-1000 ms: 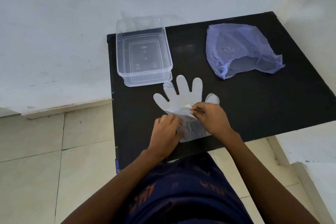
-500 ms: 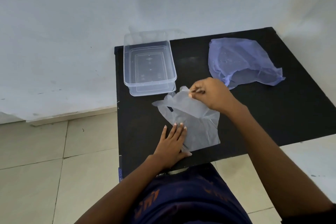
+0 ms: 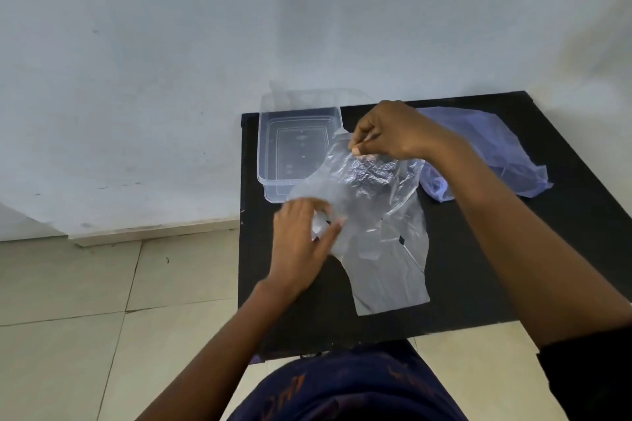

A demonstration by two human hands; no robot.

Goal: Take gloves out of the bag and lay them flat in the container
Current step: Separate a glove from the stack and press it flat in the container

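Note:
A thin clear plastic glove point(image 3: 383, 249) is lifted at its far end off the black table point(image 3: 513, 267); its cuff end still lies flat near the front edge. My right hand point(image 3: 393, 133) pinches the raised, crumpled part just right of the clear container point(image 3: 270, 147). My left hand point(image 3: 304, 243) holds the glove's left side with thumb and fingers, slightly blurred. The container stands at the table's back left corner with nothing in it. The pale purple bag point(image 3: 496, 154) lies crumpled at the back right, partly hidden by my right arm.
A white wall rises directly behind the table. Beige floor tiles point(image 3: 102, 318) spread to the left and in front. My dark printed clothing point(image 3: 349, 390) fills the lower middle of the view.
My right hand has pulled the glove's far end higher and toward the container. My left hand left its flat press on the cuff and moved up to grasp the glove's left side.

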